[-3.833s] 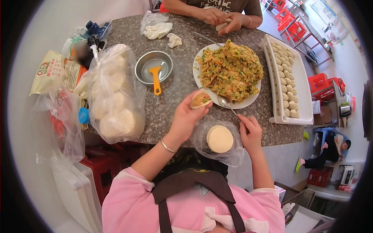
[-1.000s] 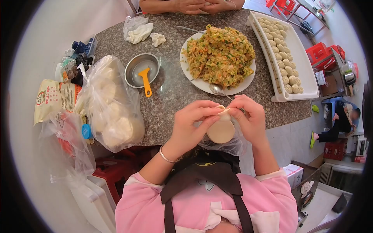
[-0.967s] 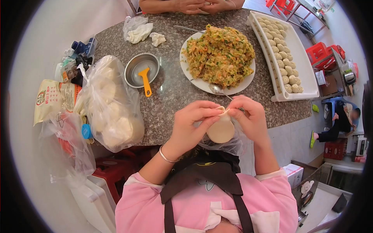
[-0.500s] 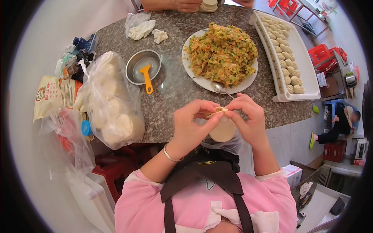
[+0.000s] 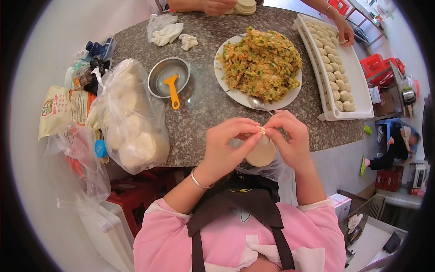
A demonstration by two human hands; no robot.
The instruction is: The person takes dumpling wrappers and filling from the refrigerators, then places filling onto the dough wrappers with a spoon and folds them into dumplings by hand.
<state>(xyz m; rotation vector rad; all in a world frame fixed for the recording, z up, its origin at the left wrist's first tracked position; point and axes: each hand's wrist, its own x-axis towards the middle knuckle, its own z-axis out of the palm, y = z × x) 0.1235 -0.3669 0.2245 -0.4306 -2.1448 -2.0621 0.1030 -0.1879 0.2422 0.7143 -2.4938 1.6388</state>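
Between my two hands, at the near edge of the table, is a small dumpling (image 5: 261,130) with a pleated, pinched edge. My left hand (image 5: 232,141) grips its left side between thumb and fingers. On the other side, my right hand (image 5: 288,133) pinches the dough with thumb and forefinger. Just below my fingers lies a stack of round dough wrappers (image 5: 261,155) on clear plastic. Beyond my hands stands a white plate (image 5: 232,96) heaped with chopped vegetable filling (image 5: 263,63). A metal spoon (image 5: 257,103) rests at its near rim.
A white tray (image 5: 358,86) of pleated dumplings (image 5: 336,85) stands at right, with another person's hand (image 5: 344,31) over it. A metal bowl (image 5: 156,75) with an orange-handled tool (image 5: 172,90) sits left, beside a plastic bag of dough (image 5: 131,122). More wrappers (image 5: 244,6) lie at the far edge.
The dough edge between my fingers looks more gathered and closed than before. Across the table, the other person's hand has reached over to the dumpling tray.
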